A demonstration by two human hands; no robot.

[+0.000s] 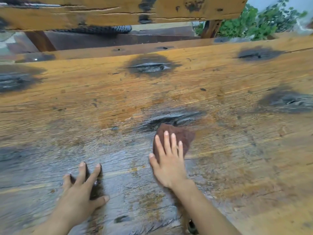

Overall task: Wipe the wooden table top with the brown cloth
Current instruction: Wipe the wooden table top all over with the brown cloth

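Observation:
The wooden table top point(169, 92) fills the view, rough planks with dark knots and a wet sheen near me. The brown cloth point(183, 135) lies crumpled on the wood just below a dark knot at centre. My right hand point(169, 160) presses flat on the cloth, fingers spread and pointing away from me, covering its near half. My left hand point(83, 190) rests on the bare wet wood to the left, fingers apart, holding nothing.
A wooden bench plank point(118, 12) runs across the far side beyond the table's back edge. A dark tyre-like object point(108, 29) shows in the gap below it. Green plants point(257, 26) stand at the far right. Dark knots dot the table surface.

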